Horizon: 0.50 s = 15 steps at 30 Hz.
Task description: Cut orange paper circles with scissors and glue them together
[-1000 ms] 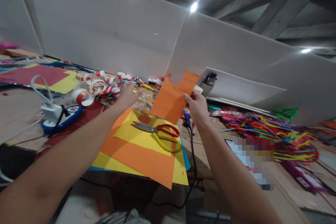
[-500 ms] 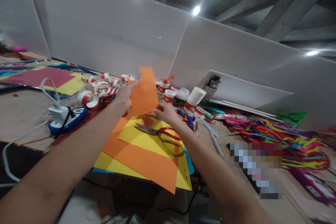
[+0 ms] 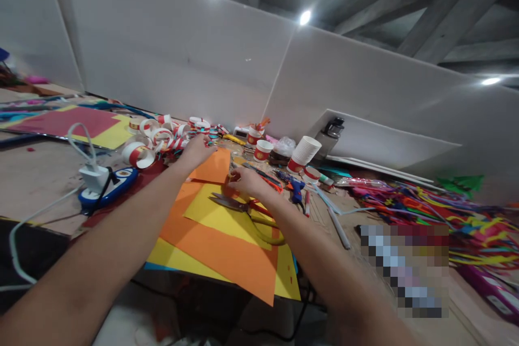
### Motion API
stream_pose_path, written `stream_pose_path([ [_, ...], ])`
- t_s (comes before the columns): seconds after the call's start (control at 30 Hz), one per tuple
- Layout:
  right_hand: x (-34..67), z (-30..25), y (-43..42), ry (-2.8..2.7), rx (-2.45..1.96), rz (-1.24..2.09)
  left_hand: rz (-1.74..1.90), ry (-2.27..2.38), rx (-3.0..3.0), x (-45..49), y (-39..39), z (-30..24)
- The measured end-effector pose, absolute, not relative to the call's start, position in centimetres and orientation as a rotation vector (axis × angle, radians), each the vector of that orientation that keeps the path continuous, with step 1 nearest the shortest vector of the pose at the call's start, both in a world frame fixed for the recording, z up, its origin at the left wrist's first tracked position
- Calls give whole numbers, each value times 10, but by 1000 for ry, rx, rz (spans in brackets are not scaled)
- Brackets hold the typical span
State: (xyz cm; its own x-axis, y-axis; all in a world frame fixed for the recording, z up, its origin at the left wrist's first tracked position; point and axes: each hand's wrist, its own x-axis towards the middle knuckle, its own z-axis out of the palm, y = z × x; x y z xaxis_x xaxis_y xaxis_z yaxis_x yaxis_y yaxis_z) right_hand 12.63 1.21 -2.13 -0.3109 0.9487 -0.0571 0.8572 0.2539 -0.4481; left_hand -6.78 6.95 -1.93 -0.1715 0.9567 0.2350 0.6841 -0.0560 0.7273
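Observation:
A cut piece of orange paper [image 3: 211, 168] lies almost flat at the far end of a stack of orange and yellow sheets [image 3: 219, 243]. My left hand [image 3: 197, 150] rests at its far left corner, fingers curled on the edge. My right hand [image 3: 247, 181] is at its right edge, fingers bent down on the paper beside the scissors [image 3: 251, 212], which have red and yellow handles and lie on the yellow sheet.
Rolled red-and-white paper rings [image 3: 152, 138] lie at the back left, near a blue power strip with a white charger [image 3: 101, 181]. Paper cups [image 3: 305, 151], a blue glue gun [image 3: 298, 188] and a heap of coloured strips [image 3: 425, 211] sit to the right. White boards stand behind.
The orange piece, held up in the air by my right hand a second ago, has been brought left and down onto the sheet stack. Both hands now sit on it.

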Motion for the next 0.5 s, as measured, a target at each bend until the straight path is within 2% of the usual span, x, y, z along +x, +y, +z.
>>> stream_pose_path([
  [0.23,121,-13,3,-2462,-1724,507,343,2084,2244,-67,67,-28],
  [0.5,123,-16,15,-2540,-1814,426,293,1940,2324,-63,80,-42],
])
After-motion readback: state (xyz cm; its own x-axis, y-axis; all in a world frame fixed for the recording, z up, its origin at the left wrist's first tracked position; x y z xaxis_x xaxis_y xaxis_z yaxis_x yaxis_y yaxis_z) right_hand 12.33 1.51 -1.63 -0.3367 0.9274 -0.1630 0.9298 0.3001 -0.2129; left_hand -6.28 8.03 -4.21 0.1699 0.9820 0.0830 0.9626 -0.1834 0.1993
